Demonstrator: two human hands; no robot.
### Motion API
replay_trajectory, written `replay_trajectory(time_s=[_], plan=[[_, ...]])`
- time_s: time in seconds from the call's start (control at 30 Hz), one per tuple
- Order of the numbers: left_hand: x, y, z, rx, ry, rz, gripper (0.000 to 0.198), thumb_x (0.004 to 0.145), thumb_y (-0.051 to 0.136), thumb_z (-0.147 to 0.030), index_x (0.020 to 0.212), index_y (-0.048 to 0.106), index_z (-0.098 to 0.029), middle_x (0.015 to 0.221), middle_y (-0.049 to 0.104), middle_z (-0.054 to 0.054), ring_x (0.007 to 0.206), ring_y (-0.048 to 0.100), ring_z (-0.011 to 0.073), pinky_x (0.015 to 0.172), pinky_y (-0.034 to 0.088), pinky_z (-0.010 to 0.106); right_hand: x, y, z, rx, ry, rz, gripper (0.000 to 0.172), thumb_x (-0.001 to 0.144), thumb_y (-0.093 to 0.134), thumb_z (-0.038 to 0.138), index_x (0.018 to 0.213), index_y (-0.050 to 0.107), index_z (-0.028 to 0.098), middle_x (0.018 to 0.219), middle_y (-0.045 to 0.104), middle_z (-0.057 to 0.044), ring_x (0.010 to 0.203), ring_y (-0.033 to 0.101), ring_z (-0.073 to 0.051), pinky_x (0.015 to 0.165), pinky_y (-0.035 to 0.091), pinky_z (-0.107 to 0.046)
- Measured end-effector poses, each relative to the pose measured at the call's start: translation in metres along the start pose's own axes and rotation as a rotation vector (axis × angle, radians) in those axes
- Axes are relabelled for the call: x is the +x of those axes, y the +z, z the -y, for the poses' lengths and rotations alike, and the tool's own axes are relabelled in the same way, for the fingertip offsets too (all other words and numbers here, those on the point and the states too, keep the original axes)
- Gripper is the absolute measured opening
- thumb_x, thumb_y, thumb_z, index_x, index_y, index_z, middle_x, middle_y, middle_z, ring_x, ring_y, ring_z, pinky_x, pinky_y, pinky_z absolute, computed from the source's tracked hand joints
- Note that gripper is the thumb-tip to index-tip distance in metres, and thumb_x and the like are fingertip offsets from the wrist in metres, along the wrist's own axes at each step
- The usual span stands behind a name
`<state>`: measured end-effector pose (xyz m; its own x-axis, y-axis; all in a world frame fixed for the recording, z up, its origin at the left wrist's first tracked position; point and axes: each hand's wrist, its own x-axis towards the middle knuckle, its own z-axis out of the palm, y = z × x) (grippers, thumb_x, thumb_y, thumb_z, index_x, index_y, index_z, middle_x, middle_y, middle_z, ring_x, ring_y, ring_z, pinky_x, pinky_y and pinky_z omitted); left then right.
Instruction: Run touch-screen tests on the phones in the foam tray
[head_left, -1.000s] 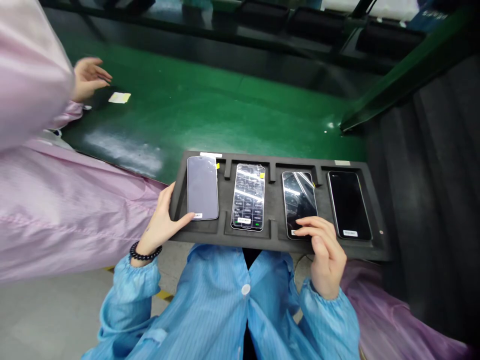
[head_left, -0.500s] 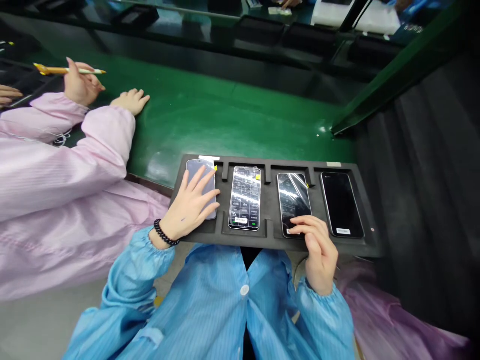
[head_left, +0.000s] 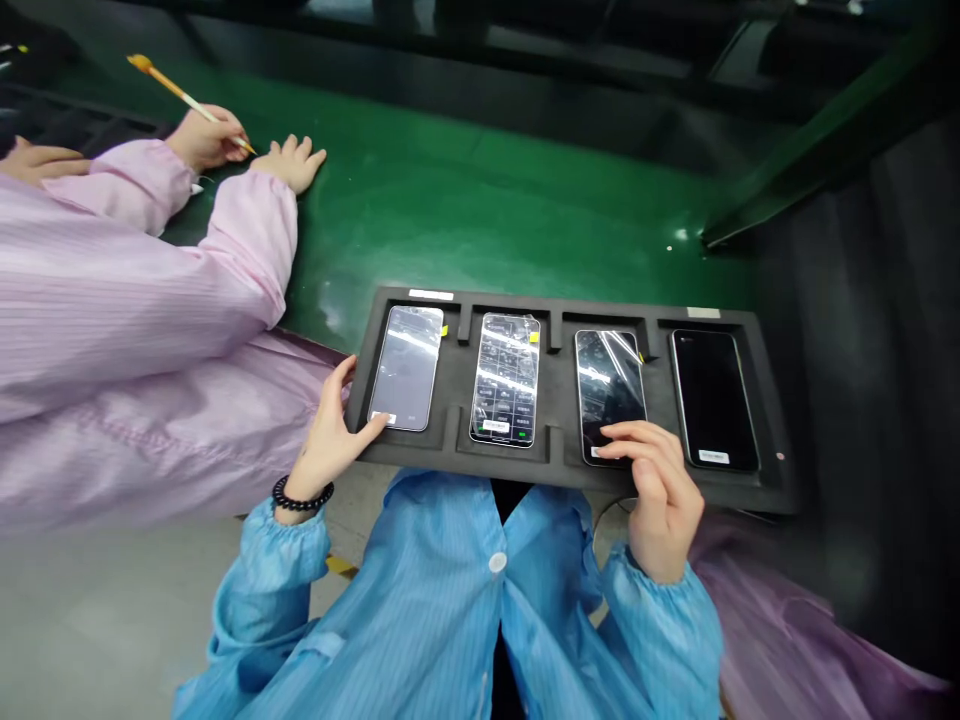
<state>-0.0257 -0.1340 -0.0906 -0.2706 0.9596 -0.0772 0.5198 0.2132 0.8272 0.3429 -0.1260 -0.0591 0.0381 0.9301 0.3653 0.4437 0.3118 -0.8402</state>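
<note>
My released right hand (head_left: 660,495) touches the 6 o'clock end of the third phone (head_left: 609,385), whose long axis runs toward 12; my left hand (head_left: 330,440) grasps the tray (head_left: 559,400).

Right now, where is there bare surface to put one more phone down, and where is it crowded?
Free: the green belt beyond the far rim of the tray, between the co-worker's hands and the green rail. Crowded: the tray, all four slots filled with phones, the left hand at its left end, the right hand on the third phone.
</note>
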Motion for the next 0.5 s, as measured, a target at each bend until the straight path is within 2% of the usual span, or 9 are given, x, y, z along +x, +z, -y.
replay_trajectory(time_s=[0.17, 0.23, 0.37, 0.5], plan=[[-0.0025, -0.0018, -0.0031, -0.252, -0.006, -0.156, 0.079, 0.078, 0.073, -0.050, 0.146, 0.039, -0.026, 0.155, 0.041, 0.015, 0.143, 0.044, 0.0289, 0.116, 0.043, 0.046, 0.0008, 0.0002, 0.0010, 0.005, 0.015, 0.002, 0.032, 0.099, 0.046, 0.024, 0.082, 0.073, 0.023, 0.098, 0.073, -0.005, 0.104, 0.061, -0.026, 0.094, 0.044, -0.045], [-0.0030, -0.0049, -0.0033, -0.289, -0.015, -0.144, 0.076, 0.079, 0.073, -0.049, 0.144, 0.042, -0.027, 0.155, 0.042, 0.013, 0.144, 0.043, 0.0285, 0.116, 0.042, 0.045, 0.0026, 0.0005, 0.0019, 0.017, 0.015, 0.021, 0.032, 0.099, 0.046, 0.023, 0.084, 0.074, 0.024, 0.100, 0.072, -0.004, 0.105, 0.060, -0.025, 0.095, 0.044, -0.045], [-0.0041, -0.0055, -0.0003, -0.226, -0.036, -0.047, 0.083, 0.074, 0.078, -0.047, 0.144, 0.041, -0.026, 0.156, 0.040, 0.014, 0.145, 0.041, 0.0293, 0.119, 0.040, 0.046, 0.0066, 0.0021, 0.0050, 0.024, 0.009, 0.074, 0.032, 0.100, 0.045, 0.022, 0.088, 0.073, 0.025, 0.104, 0.072, -0.003, 0.107, 0.059, -0.024, 0.097, 0.043, -0.043], [-0.0041, -0.0005, 0.0028, -0.159, -0.022, -0.079, 0.082, 0.071, 0.081, -0.044, 0.142, 0.043, -0.024, 0.154, 0.042, 0.015, 0.143, 0.043, 0.0303, 0.117, 0.041, 0.048, 0.0071, 0.0028, 0.0072, 0.011, 0.010, 0.089, 0.032, 0.101, 0.044, 0.022, 0.088, 0.073, 0.025, 0.105, 0.072, -0.002, 0.108, 0.059, -0.023, 0.097, 0.043, -0.042]])
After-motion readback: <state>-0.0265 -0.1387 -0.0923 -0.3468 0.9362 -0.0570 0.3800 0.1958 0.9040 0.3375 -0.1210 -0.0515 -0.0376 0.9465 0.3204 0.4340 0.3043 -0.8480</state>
